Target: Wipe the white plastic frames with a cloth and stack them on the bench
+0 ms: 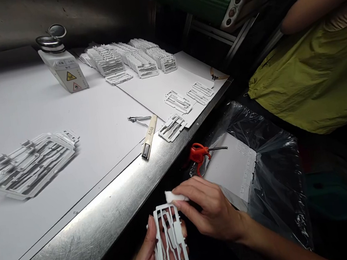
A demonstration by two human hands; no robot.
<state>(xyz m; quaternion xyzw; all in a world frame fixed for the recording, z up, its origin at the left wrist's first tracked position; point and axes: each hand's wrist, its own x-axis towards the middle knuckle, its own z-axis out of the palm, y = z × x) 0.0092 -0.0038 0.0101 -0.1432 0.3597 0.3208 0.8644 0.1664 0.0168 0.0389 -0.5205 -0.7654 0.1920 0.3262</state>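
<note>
Below the metal table edge, my left hand [146,255] is wrapped round a white slotted plastic frame [171,242], thumb on its left side and fingers behind it. Another frame may lie beneath it; I cannot tell. A small white cloth or pad [175,196] is pinched between the thumb and fingers of my right hand [213,209], at the top right corner of the frame. Several similar white frames [176,101] lie at the right of the table, with rows of them [139,58] stacked behind.
A white dispenser bottle [67,73], nippers [140,119], a marked tan-handled tool [149,137] and more frames [32,164] are on the table [116,204]. An orange air gun [199,154] hangs near a plastic-lined box [273,168]. A person in green [307,84] stands right.
</note>
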